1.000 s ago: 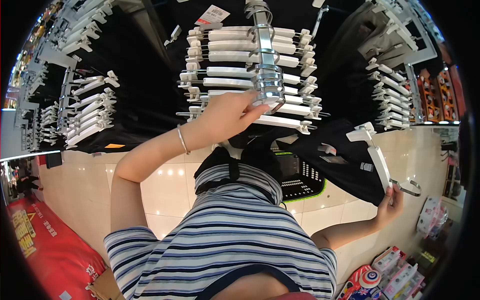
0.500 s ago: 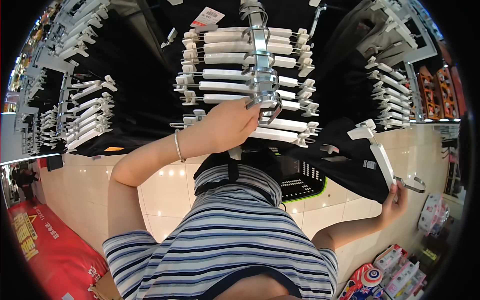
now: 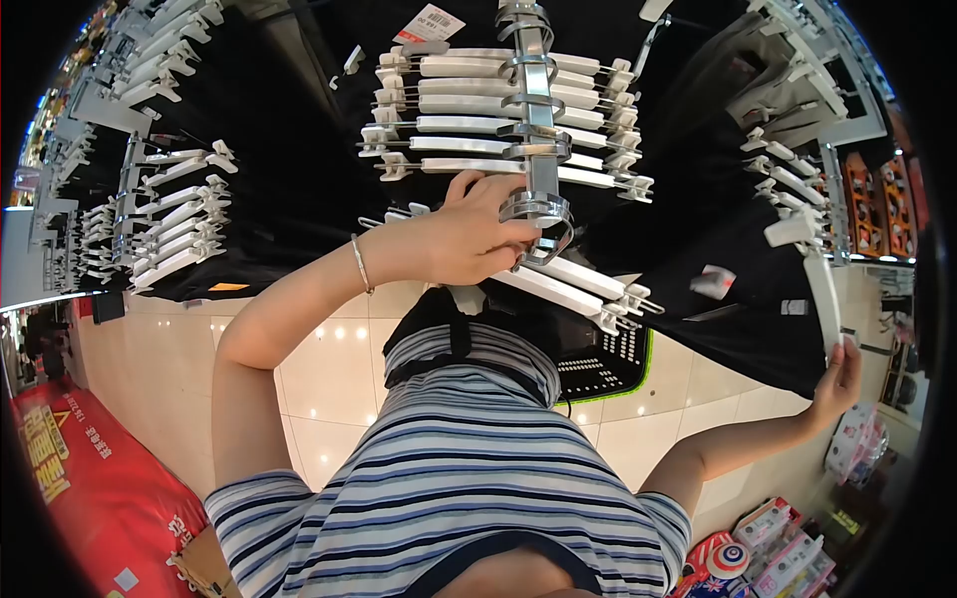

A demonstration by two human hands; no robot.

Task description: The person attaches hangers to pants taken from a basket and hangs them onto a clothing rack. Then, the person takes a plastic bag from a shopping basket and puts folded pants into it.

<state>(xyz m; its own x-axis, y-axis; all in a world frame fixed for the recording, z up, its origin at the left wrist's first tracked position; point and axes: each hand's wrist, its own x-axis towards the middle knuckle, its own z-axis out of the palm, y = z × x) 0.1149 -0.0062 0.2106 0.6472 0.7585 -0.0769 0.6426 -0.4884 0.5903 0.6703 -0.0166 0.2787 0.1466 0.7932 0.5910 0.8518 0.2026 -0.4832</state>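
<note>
Head view: my bent left arm [image 3: 289, 314] slants up to my left hand [image 3: 464, 237], back uppermost, fingers partly spread about the hooks [image 3: 528, 206] near the metal rail [image 3: 541, 179]; whether they grip, I cannot tell. Just right, front hangers [image 3: 563, 291] slant. Farther right, my outstretched right hand [image 3: 837, 384] pinches a white hanger [image 3: 823, 299] by its near end, a black garment [image 3: 743, 334] stretching left from it

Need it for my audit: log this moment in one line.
left hand: at rail | right hand: holding hanger | hanger: with black garment
</note>
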